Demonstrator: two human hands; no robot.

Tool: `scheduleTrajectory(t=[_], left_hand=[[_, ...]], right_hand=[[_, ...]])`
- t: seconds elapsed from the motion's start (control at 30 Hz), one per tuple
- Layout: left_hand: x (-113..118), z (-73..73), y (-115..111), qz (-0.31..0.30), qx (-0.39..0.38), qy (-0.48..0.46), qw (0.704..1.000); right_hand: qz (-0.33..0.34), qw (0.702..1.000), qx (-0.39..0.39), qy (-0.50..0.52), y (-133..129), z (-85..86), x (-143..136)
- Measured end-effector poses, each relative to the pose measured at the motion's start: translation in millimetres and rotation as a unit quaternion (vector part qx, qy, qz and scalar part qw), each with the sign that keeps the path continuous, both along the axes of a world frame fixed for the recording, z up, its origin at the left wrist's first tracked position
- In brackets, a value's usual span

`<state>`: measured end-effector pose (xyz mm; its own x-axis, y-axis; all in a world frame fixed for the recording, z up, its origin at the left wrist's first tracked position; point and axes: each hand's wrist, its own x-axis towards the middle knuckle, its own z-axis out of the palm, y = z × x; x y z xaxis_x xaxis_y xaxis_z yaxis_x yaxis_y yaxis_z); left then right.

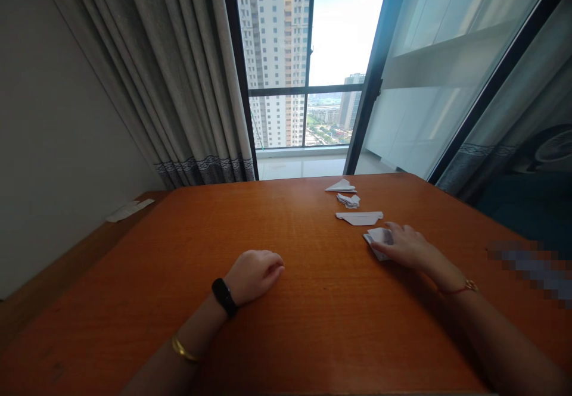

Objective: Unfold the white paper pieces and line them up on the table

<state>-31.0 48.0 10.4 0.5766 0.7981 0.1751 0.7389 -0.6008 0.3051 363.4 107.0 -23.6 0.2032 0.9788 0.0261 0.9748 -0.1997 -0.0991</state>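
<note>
Covering part of a folded paper [378, 234], the right hand [404, 247] I run remotely is nearer, whether pinching I cannot tell; the left hand [254, 274] curls closed, the paper beyond it rightward, long axis unclear. Farther out, a paper strip [360, 219] lies crosswise.

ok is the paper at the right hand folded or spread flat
Folded: the paper at the right hand shows overlapping layers at its left.
</note>
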Motion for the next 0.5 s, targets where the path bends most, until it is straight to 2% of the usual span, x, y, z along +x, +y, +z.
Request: scheduleTrajectory(t=[0.23, 0.5], left_hand=[[-0.5, -1.0, -0.1, 0.002, 0.0, -0.005, 1.0], [-0.9, -1.8, 0.4, 0.002, -0.004, -0.009, 1.0]], right_hand=[[-0.003, 1.0, 0.015, -0.004, 3.6, -1.3, 9.5], [0.012, 1.0, 0.023, -0.009, -8.2, 12.2, -9.9]])
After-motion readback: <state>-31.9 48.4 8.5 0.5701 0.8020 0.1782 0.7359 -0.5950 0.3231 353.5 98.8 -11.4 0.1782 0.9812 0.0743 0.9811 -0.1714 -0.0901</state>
